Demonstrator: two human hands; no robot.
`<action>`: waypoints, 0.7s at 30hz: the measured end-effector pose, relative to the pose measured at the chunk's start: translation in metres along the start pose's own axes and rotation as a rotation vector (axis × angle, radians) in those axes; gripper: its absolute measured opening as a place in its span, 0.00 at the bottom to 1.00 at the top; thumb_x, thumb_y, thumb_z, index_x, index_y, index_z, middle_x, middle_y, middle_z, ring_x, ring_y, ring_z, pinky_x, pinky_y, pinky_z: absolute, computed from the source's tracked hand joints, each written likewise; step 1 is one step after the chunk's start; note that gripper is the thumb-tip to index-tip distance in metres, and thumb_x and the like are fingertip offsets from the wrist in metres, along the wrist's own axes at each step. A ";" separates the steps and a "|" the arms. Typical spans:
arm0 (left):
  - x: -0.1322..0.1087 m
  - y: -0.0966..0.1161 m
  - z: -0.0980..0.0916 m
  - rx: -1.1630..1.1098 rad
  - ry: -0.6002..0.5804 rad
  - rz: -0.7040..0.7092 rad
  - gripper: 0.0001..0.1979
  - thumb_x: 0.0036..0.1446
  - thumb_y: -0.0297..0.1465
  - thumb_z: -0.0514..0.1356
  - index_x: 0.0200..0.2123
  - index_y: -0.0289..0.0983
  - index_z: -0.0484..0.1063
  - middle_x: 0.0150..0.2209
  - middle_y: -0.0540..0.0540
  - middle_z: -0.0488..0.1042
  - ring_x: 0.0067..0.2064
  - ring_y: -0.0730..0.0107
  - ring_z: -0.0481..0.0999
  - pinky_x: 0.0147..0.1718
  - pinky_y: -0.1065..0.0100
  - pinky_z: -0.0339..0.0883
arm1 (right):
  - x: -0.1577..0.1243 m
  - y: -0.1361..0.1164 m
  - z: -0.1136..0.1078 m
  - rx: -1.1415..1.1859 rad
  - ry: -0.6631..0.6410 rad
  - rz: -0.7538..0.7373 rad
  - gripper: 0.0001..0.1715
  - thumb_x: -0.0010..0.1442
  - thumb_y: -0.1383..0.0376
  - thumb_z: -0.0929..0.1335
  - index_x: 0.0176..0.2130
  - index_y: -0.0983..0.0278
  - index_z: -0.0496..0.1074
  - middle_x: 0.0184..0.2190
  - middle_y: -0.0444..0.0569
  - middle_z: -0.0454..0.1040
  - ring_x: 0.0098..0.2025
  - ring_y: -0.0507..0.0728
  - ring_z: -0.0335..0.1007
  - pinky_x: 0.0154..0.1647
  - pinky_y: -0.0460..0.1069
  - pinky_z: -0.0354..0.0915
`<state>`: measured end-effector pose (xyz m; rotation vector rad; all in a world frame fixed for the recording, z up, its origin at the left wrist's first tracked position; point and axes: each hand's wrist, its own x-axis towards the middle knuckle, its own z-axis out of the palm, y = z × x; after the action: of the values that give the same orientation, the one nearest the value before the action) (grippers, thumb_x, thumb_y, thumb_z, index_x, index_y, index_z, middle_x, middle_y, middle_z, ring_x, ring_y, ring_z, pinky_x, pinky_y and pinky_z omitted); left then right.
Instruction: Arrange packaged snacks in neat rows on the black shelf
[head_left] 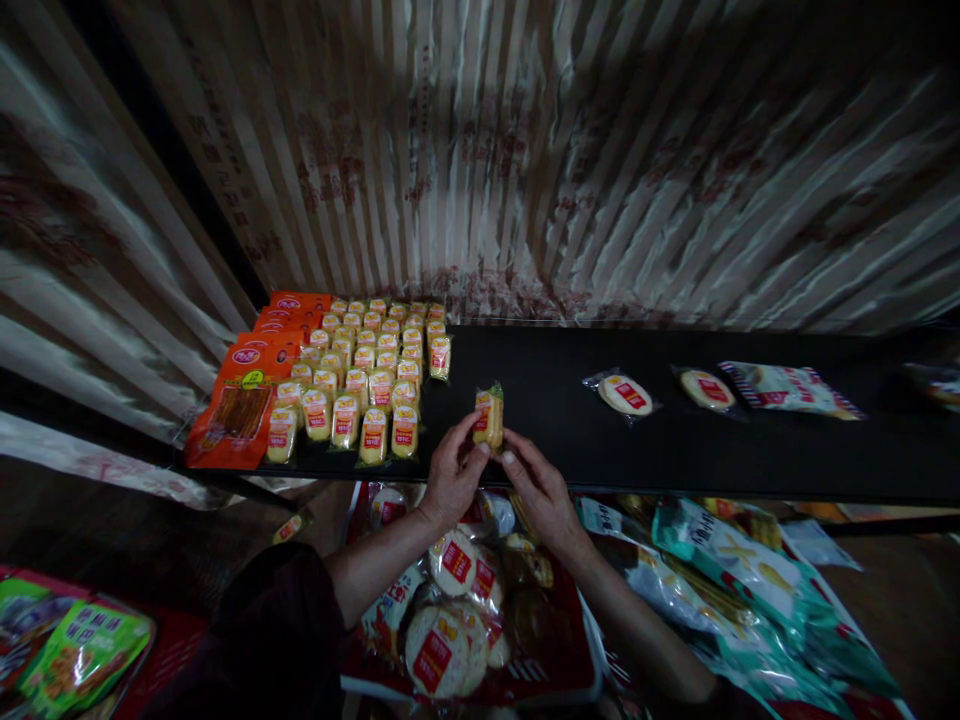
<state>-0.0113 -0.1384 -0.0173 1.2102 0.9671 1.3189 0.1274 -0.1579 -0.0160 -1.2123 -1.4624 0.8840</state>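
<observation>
The left hand (452, 472) and right hand (541, 490) are gripping a small yellow packet (490, 415) between their fingertips, holding it upright at the front of the black shelf (525, 375). Taking that packet as the clock's centre, rows of similar packets (381, 385) are standing at ten o'clock, with orange bags (251, 385) lying beyond at nine. Two round white crackers (628, 395) are lying in clear wrappers at three. Below, at six, a red box (547, 655) is holding more wrapped crackers (442, 650); teal bags (739, 560) are lying at four.

Both hands (456, 470) hold a wrapped snack (489, 420) near similar packs (357, 384) on a black shelf (540, 385).
</observation>
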 end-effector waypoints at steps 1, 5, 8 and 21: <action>0.000 -0.001 0.000 -0.002 0.006 0.006 0.20 0.57 0.34 0.59 0.53 0.39 0.68 0.52 0.42 0.71 0.51 0.61 0.72 0.53 0.61 0.64 | 0.000 0.000 0.000 0.024 -0.004 0.020 0.22 0.61 0.53 0.65 0.52 0.58 0.70 0.51 0.51 0.73 0.52 0.59 0.70 0.55 0.56 0.66; 0.000 -0.003 0.001 0.080 0.024 0.073 0.20 0.55 0.31 0.60 0.53 0.41 0.69 0.48 0.43 0.72 0.47 0.64 0.71 0.49 0.63 0.66 | 0.000 0.000 0.002 0.086 0.014 0.084 0.23 0.59 0.52 0.66 0.51 0.59 0.71 0.50 0.50 0.74 0.51 0.59 0.71 0.56 0.57 0.65; 0.000 -0.001 0.001 0.166 0.019 0.113 0.21 0.55 0.28 0.59 0.53 0.42 0.69 0.47 0.43 0.71 0.47 0.63 0.70 0.46 0.63 0.67 | 0.001 0.001 0.003 0.131 0.017 0.127 0.23 0.58 0.51 0.67 0.49 0.59 0.72 0.49 0.50 0.75 0.50 0.60 0.72 0.55 0.57 0.66; -0.006 -0.002 0.001 0.268 -0.028 0.146 0.21 0.55 0.27 0.59 0.53 0.46 0.69 0.48 0.44 0.66 0.51 0.63 0.67 0.52 0.60 0.65 | 0.003 0.007 0.007 0.235 0.098 0.253 0.24 0.53 0.50 0.70 0.46 0.60 0.74 0.45 0.50 0.78 0.46 0.60 0.74 0.52 0.57 0.67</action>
<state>-0.0106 -0.1438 -0.0203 1.5239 1.0766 1.3097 0.1221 -0.1532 -0.0235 -1.2598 -1.1080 1.1176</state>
